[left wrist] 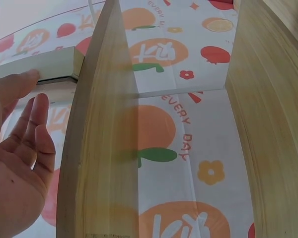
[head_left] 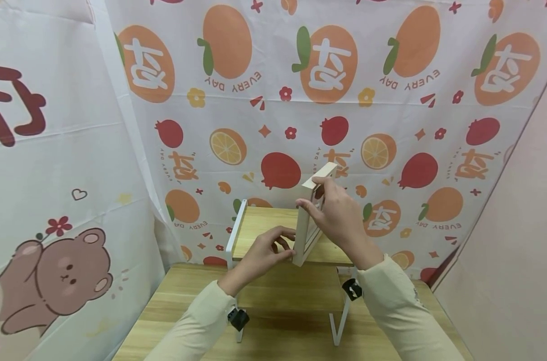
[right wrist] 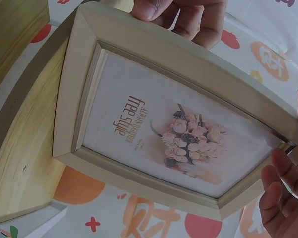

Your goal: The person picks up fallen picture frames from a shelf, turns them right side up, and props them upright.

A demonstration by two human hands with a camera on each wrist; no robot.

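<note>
A cream picture frame [head_left: 301, 230] is held up on edge over the front of a small wooden shelf [head_left: 264, 218], seen nearly side-on in the head view. Its front, in the right wrist view, has a printed insert [right wrist: 193, 144] with pink flowers and "free style" lettering. My right hand [head_left: 343, 215] grips the upper part of the frame, thumb on the near side, fingers over the far border. Lower down, my left hand [head_left: 266, 248] pinches the frame's left edge. In the left wrist view that thumb lies on the frame's border, the other fingers bent beneath.
The shelf has white metal legs [head_left: 338, 326] and a lower board [head_left: 287, 288], and stands on a wood-grain desk [head_left: 174, 296]. Behind it hangs a fruit-print cloth [head_left: 282, 110]; a bear-print cloth [head_left: 70, 200] closes the left side. Black straps [head_left: 238, 318] circle both wrists.
</note>
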